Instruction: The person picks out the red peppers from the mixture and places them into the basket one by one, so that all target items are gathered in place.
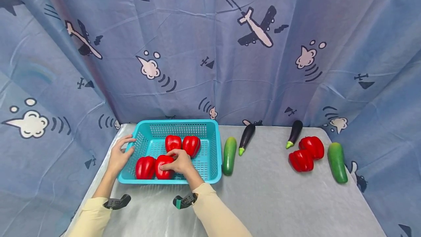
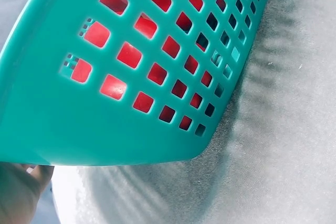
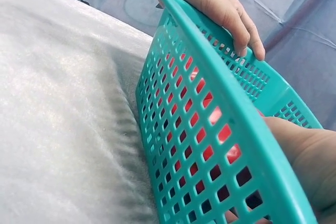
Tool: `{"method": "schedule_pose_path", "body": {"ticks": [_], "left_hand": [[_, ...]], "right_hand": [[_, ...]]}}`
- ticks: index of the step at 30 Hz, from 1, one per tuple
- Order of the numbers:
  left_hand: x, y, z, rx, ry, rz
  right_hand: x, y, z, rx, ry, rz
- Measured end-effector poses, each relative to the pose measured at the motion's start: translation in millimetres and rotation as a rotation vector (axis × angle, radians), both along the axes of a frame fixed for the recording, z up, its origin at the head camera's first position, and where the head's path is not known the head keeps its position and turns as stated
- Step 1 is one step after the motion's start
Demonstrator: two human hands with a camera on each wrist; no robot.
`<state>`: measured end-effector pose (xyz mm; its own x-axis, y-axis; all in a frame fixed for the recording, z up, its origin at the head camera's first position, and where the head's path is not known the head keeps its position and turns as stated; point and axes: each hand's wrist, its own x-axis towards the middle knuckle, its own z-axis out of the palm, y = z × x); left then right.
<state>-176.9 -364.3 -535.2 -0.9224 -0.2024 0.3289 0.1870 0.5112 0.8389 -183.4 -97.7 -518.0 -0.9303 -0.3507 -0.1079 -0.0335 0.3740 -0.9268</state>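
My right hand [image 1: 181, 162] grips a red bell pepper [image 1: 162, 174] at the front of the turquoise basket [image 1: 171, 181], thumb on its near side and fingers over its top. Left of it, another red bell pepper [image 1: 144, 168] sits close by. Two more, one red bell pepper [image 1: 173, 142] and its neighbour [image 1: 192, 145], lie behind my right hand. My left hand [image 1: 119, 155] rests at the basket's left rim; in the right wrist view its fingers [image 3: 239, 32] hang loosely over the edge. Red shows through the wall holes in the left wrist view.
Right of the basket lie a cucumber [image 1: 229, 156] and an eggplant [image 1: 247, 137]. Farther right are another eggplant [image 1: 295, 133], two touching red bell peppers [image 1: 301, 161] and a second cucumber [image 1: 337, 163]. A patterned blue curtain [image 1: 197, 46] hangs behind the grey-white table [image 1: 279, 200].
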Motion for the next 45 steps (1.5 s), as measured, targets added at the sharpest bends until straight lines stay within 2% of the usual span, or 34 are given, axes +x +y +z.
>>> {"method": "schedule_pose_path", "body": {"ticks": [19, 29, 39, 45], "left_hand": [[0.4, 0.1, 0.3, 0.008, 0.003, -0.009], [0.6, 0.4, -0.9, 0.001, -0.013, -0.006], [0.9, 0.9, 1.2, 0.014, -0.001, -0.012], [1.6, 1.9, 3.0, 0.011, 0.0, -0.015]], "right_hand": [[-0.6, -1.8, -0.5, 0.054, -0.012, -0.013], [-1.5, 0.0, -1.7, 0.031, -0.021, -0.006], [-1.6, 8.3, 8.9, 0.003, -0.048, 0.039], [-3.7, 17.5, 20.4, -0.041, -0.066, 0.067]]}}
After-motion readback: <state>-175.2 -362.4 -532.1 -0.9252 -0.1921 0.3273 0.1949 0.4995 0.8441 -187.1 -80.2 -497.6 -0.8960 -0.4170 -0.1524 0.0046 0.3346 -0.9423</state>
